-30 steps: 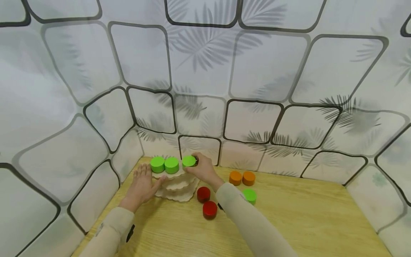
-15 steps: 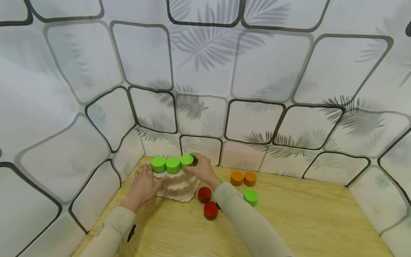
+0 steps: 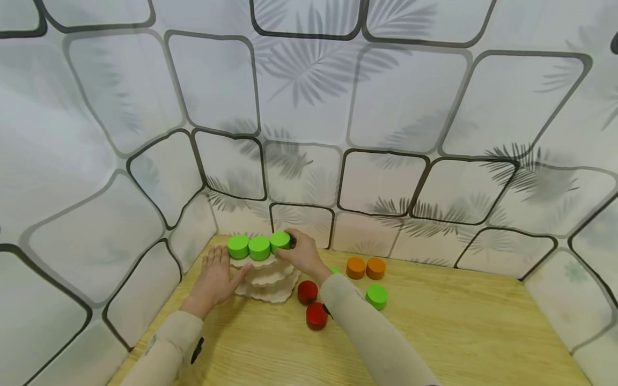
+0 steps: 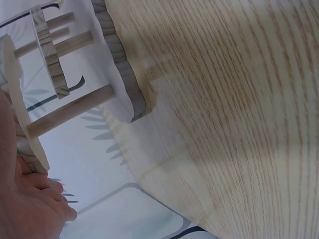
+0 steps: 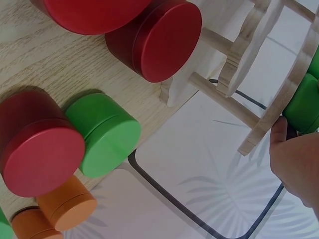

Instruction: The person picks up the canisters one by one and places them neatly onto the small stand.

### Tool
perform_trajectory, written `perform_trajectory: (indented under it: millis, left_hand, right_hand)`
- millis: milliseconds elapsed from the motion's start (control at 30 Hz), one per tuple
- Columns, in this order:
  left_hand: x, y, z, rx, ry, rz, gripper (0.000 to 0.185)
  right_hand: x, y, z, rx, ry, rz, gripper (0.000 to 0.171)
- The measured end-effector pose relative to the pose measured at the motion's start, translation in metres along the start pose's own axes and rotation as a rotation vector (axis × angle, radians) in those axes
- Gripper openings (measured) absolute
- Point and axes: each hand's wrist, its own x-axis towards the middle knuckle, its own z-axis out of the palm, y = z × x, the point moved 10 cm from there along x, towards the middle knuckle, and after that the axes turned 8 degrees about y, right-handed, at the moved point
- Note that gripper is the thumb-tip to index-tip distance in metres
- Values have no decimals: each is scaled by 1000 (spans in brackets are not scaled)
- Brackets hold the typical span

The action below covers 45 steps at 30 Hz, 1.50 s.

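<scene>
A three-tier wooden stand (image 3: 270, 292) with scalloped edges stands in the back left corner of the table. Three green round tins sit in a row on its top tier: a left tin (image 3: 238, 246), a middle tin (image 3: 259, 248) and a right tin (image 3: 280, 241). My right hand (image 3: 305, 256) pinches the right tin between thumb and fingers, close against the middle one. With straight fingers, my left hand (image 3: 214, 279) rests against the left end of the top tier. The left wrist view shows that hand (image 4: 32, 206) beside the tier's end.
Two red tins, a nearer one (image 3: 316, 316) and a farther one (image 3: 307, 292), stand right of the stand. Beyond my right forearm are two orange tins (image 3: 355, 268) and a green tin (image 3: 376, 296). Another red tin (image 5: 42, 149) shows in the right wrist view. Patterned cloth walls enclose the table.
My right hand has slid the right green tin leftward along the top tier, narrowing the gap to the middle tin. The left hand has stayed in place.
</scene>
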Motion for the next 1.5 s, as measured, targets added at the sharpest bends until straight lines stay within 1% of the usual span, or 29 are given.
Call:
perform_trajectory:
  millis: [267,633,800,900,967,1067,1267,1500]
  left_hand:
    - [0,2,-2,-6,13,9,104]
    - [-2,2,-1,-7,8,1,105]
    - [-2,2,1,-13,9,3,105]
    - [-2,2,0,-11,10,2,105]
    - [-2,1,0,-13,11,0,105]
    - [-1,1,0,-21,12,-4,105]
    - [-2,2,0,-20,7,1,105]
    - [-2,3,-1,-27,9,4,105]
  right_hand:
    - [2,3,0,7,5,20,55]
    - [0,3,2,-4,-8,20,60]
    - [-1,4,1,9,6,35,72]
    - [-4,6,-3,48,25,53,81]
    - [-7,9,-8,77,42,68,83]
    - [-12,16,-18,97,71,69,80]
    - [-28,32,-42,68,105,57,60]
    - [-46,53,-68,54,108,48,48]
